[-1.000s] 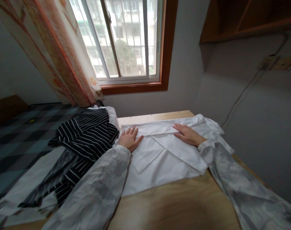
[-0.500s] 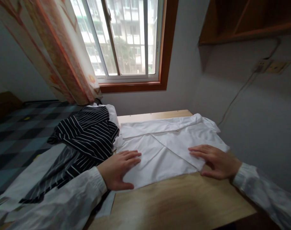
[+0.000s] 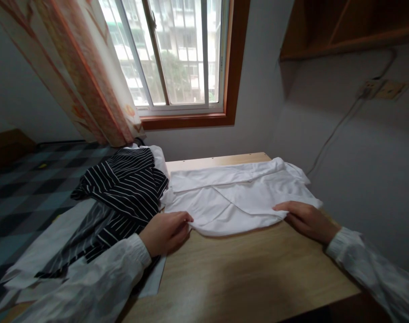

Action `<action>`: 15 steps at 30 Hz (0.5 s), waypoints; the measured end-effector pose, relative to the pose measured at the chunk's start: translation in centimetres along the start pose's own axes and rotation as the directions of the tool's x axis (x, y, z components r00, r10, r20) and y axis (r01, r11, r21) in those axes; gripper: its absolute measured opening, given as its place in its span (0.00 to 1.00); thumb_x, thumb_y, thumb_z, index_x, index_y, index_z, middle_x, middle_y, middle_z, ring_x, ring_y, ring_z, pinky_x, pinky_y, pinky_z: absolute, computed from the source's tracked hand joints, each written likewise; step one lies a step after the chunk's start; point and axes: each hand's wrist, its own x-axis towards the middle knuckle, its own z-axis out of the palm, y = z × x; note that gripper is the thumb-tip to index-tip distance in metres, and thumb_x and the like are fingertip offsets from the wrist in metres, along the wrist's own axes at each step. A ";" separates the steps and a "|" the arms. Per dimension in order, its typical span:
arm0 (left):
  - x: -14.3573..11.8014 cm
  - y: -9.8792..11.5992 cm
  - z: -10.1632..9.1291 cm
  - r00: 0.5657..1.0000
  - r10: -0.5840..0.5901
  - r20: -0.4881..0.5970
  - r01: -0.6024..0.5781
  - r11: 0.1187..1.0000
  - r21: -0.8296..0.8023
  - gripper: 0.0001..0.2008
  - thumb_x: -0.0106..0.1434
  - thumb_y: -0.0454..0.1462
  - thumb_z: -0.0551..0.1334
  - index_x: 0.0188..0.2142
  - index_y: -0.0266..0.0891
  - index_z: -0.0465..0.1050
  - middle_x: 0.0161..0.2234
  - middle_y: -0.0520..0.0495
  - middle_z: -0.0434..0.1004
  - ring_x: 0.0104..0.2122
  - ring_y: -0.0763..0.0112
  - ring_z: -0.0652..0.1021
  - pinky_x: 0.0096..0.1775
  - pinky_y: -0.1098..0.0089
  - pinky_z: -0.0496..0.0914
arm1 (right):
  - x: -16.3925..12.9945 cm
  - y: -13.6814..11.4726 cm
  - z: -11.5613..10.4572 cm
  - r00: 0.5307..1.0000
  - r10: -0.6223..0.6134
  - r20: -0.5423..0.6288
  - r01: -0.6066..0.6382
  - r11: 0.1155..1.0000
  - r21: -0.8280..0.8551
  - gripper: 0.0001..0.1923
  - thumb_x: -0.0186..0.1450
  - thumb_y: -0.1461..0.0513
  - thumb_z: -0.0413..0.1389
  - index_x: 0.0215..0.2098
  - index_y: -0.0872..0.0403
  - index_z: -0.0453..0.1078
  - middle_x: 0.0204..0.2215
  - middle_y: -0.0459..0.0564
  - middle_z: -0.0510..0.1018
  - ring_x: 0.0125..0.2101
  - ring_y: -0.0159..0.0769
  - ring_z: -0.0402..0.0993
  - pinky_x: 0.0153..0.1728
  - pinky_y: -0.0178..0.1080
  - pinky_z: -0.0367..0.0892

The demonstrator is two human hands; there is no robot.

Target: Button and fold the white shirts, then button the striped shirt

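Note:
A white garment lies partly folded on a wooden table. My left hand pinches its near left corner, and my right hand grips its near right corner. The near edge of the cloth is lifted and curled up off the tabletop between the two hands. Both arms wear pale, mottled sleeves.
A black-and-white striped garment is heaped on more white cloth at the table's left. Behind stand a window with a patterned curtain, a wall shelf and a socket with a cable. A checked bed cover lies left.
Both hands slid from the garment's far part back to its near edge. They then closed on the near corners and raised that edge, which lay flat half a second ago.

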 end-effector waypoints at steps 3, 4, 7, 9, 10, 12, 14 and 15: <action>1.1 -0.5 -0.4 0.972 -0.234 -0.013 0.224 0.947 -0.229 0.17 0.74 0.49 0.56 0.41 0.41 0.76 0.31 0.47 0.80 0.30 0.64 0.77 0.35 0.65 0.71 | 1.3 -0.5 -0.3 0.980 0.199 0.002 -0.199 0.979 0.048 0.21 0.80 0.47 0.49 0.44 0.48 0.78 0.38 0.54 0.87 0.38 0.48 0.83 0.40 0.46 0.75; 1.6 -0.8 -0.7 0.955 -0.296 -0.005 0.280 0.909 -0.309 0.18 0.73 0.51 0.56 0.39 0.41 0.75 0.31 0.47 0.79 0.31 0.64 0.76 0.35 0.65 0.71 | 2.0 -0.5 -0.4 0.971 0.238 -0.004 -0.238 0.970 0.056 0.22 0.80 0.45 0.48 0.40 0.48 0.76 0.34 0.54 0.86 0.34 0.47 0.81 0.37 0.45 0.73; 3.0 -1.4 -1.8 0.924 -0.367 0.105 0.369 0.788 -0.493 0.25 0.71 0.58 0.55 0.40 0.41 0.77 0.39 0.42 0.84 0.38 0.59 0.81 0.42 0.61 0.75 | 3.9 -0.3 -0.3 0.952 0.305 -0.018 -0.303 0.950 0.073 0.24 0.78 0.42 0.49 0.36 0.48 0.74 0.30 0.52 0.83 0.31 0.45 0.77 0.33 0.43 0.67; 3.0 -1.4 -2.8 0.926 -0.319 0.204 0.378 0.762 -0.525 0.28 0.70 0.61 0.57 0.48 0.41 0.78 0.50 0.40 0.85 0.45 0.55 0.83 0.48 0.58 0.77 | 5.0 0.1 0.1 0.944 0.328 -0.025 -0.325 0.942 0.084 0.24 0.77 0.42 0.50 0.36 0.49 0.75 0.31 0.52 0.84 0.32 0.45 0.77 0.34 0.43 0.66; 2.8 -1.2 -3.2 0.930 -0.279 0.240 0.365 0.778 -0.511 0.29 0.69 0.61 0.60 0.53 0.42 0.78 0.54 0.39 0.84 0.48 0.54 0.83 0.51 0.57 0.77 | 5.4 0.4 0.3 0.942 0.335 -0.030 -0.331 0.940 0.086 0.24 0.77 0.42 0.51 0.37 0.49 0.76 0.32 0.52 0.85 0.33 0.45 0.77 0.35 0.43 0.66; 1.8 -0.8 -3.6 0.946 -0.181 0.269 0.284 0.863 -0.418 0.37 0.61 0.59 0.71 0.63 0.44 0.73 0.61 0.40 0.80 0.53 0.50 0.83 0.56 0.56 0.76 | 6.0 0.9 0.6 0.937 0.347 -0.028 -0.344 0.936 0.079 0.23 0.76 0.43 0.52 0.37 0.49 0.76 0.33 0.52 0.85 0.34 0.46 0.78 0.37 0.43 0.66; 0.9 -0.2 -3.4 0.961 -0.066 0.268 0.142 0.951 -0.275 0.49 0.52 0.53 0.78 0.69 0.44 0.67 0.65 0.38 0.76 0.59 0.46 0.80 0.61 0.54 0.74 | 6.4 1.3 0.8 0.933 0.360 -0.016 -0.359 0.932 0.058 0.22 0.75 0.43 0.52 0.36 0.49 0.77 0.33 0.51 0.85 0.35 0.46 0.79 0.37 0.43 0.65; 0.5 0.0 -3.1 0.967 -0.016 0.255 0.068 0.978 -0.199 0.51 0.50 0.49 0.79 0.71 0.43 0.65 0.66 0.37 0.75 0.61 0.44 0.79 0.63 0.54 0.73 | 6.6 1.5 0.8 0.931 0.365 -0.007 -0.364 0.930 0.047 0.22 0.75 0.43 0.52 0.36 0.49 0.77 0.32 0.51 0.85 0.35 0.46 0.78 0.37 0.43 0.64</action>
